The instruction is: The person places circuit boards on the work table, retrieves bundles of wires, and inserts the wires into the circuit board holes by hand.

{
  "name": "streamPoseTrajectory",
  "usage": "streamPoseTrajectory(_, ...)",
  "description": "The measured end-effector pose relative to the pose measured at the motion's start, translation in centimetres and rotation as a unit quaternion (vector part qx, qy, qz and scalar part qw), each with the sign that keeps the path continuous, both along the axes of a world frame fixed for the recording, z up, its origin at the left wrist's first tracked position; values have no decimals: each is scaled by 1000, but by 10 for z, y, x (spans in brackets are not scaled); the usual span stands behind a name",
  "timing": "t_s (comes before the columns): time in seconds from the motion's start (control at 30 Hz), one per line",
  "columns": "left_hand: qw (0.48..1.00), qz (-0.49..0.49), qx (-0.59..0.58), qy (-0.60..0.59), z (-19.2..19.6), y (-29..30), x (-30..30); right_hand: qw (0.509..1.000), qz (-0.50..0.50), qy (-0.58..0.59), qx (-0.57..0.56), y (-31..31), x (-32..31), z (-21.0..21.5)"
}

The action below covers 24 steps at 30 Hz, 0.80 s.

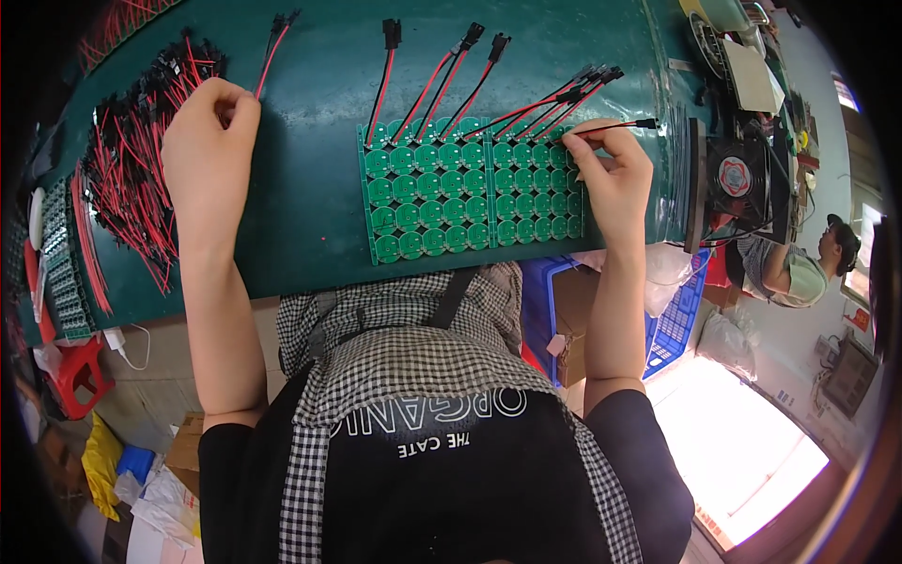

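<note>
Before me lies a panel of round green circuit boards [427,188]. Several red-and-black wire leads with black plug connectors [390,36] reach away from its far edge. At the panel's far right corner my right hand [618,179] pinches a wire lead [615,125], whose black plug points right. The tip of that wire is hidden by my fingers. My left hand [211,136] is closed on another wire lead [272,56], its plug pointing away from me. Just left of that hand sits a large heap of similar wire leads [127,169].
The green table mat [310,188] spans the work area. More circuit board panels [66,254] lie at the left edge. A fan [733,176] stands on the right. Below the table are a blue crate [681,324] and a red stool [80,376]. Another person [799,268] is farther right.
</note>
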<state>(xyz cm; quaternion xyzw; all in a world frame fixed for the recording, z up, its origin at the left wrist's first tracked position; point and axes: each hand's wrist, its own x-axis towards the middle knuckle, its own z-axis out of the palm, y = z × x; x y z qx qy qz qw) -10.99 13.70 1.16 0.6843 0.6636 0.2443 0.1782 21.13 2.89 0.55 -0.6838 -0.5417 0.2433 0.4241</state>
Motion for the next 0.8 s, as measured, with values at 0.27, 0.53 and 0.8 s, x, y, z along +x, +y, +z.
streamPoseTrajectory(0.27,928,-28,-84,-361,6,-11,-13,999,-15,-40,23,0,-5,-3)
streamPoseTrajectory(0.53,788,-89,-128,-595,-9,-27,-30,999,-2,-36,14,0,0,0)
streamPoseTrajectory(0.8,762,-155,-117,-618,-1,-61,-8,993,14,-116,-3,0,-2,2)
